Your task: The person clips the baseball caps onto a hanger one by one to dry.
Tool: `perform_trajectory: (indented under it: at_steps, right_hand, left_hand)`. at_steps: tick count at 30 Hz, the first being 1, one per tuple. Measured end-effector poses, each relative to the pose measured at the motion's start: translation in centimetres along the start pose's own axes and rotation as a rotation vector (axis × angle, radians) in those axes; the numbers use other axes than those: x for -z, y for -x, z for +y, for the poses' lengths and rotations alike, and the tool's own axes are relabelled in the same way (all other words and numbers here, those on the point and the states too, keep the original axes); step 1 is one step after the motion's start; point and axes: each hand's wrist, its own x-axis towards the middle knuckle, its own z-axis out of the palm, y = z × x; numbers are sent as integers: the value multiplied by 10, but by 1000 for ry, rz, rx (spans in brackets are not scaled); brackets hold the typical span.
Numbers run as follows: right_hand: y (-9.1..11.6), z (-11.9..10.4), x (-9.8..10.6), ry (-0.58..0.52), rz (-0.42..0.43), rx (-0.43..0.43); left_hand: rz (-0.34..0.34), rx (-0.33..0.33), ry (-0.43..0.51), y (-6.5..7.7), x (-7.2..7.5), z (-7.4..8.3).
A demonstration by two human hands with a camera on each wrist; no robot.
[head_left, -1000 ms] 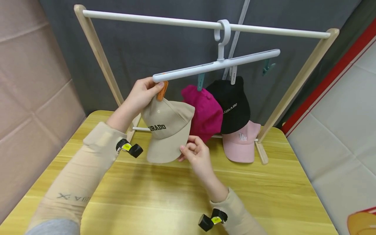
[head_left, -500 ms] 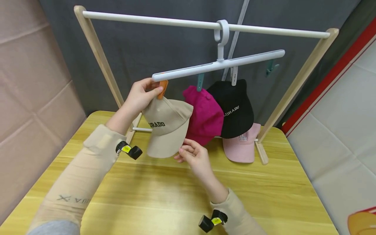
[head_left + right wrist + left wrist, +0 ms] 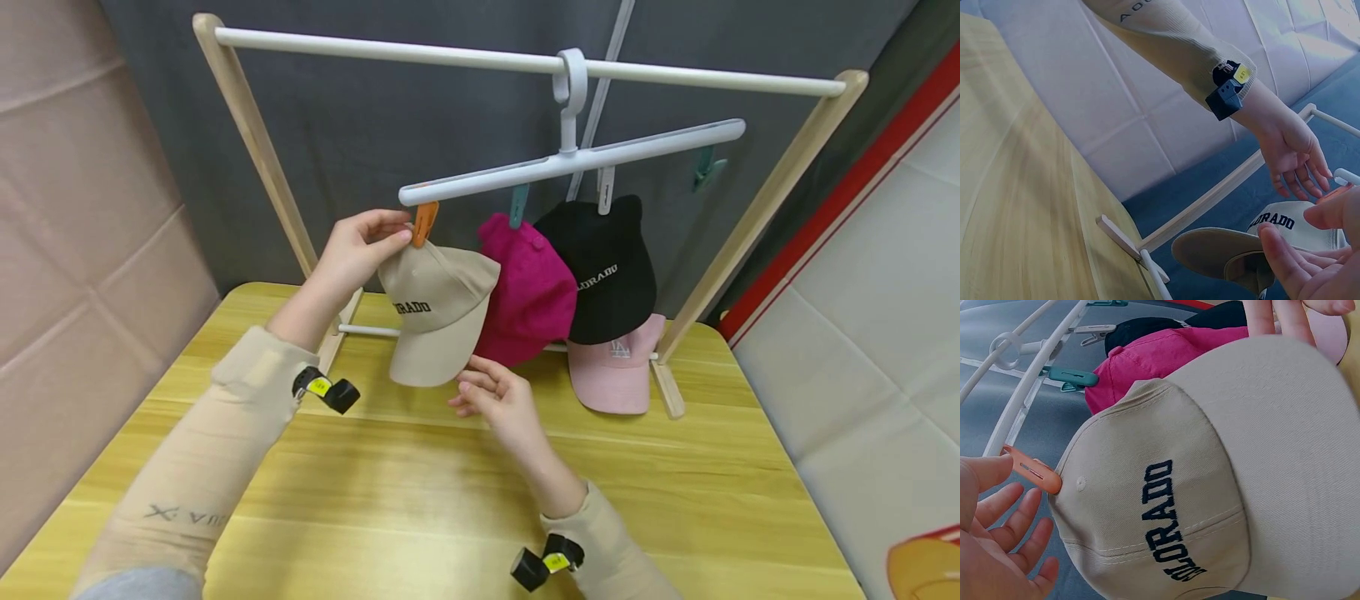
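A beige cap (image 3: 442, 308) lettered in dark thread hangs by an orange clip (image 3: 424, 223) from the left end of a white hanger (image 3: 517, 173). My left hand (image 3: 358, 250) is beside that clip; in the left wrist view its thumb tip is right at the orange clip (image 3: 1035, 472) while the other fingers spread loosely below. Just under the brim is my right hand (image 3: 504, 404), fingers relaxed and slightly bent, holding nothing. Farther along the hanger, a magenta cap (image 3: 528, 292) hangs from a teal clip (image 3: 518, 206) and a black cap (image 3: 611, 283) from a white clip (image 3: 606, 192).
The hanger hooks over the white rail (image 3: 390, 52) of a wooden-sided rack (image 3: 765, 225) and tilts down leftward. Another teal clip (image 3: 705, 169) hangs at its right end. A pink cap (image 3: 611, 383) is low behind the black one, at the wooden table (image 3: 420, 500).
The beige cap has risen slightly and swung right. My left hand's thumb and fingers have loosened from the clip. The hanger has shifted right, and my right hand has come off the brim.
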Motion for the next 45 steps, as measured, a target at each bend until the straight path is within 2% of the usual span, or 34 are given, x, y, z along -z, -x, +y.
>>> perform_trajectory:
  at_steps: [13,23,33,45]
  right_hand:
    - [2,2,6,37,-5,-14]
    - [3,3,12,14,17,-16]
    - [6,5,22,6,75,-29]
    - [14,7,46,36,144,3]
  left_hand:
    - [-17,16,83,10,-3,-12]
    - [-36,59,22,19,-7,-22]
    - [-112,57,39,31,-17,-38]
    - [-180,56,112,46,-33,-37]
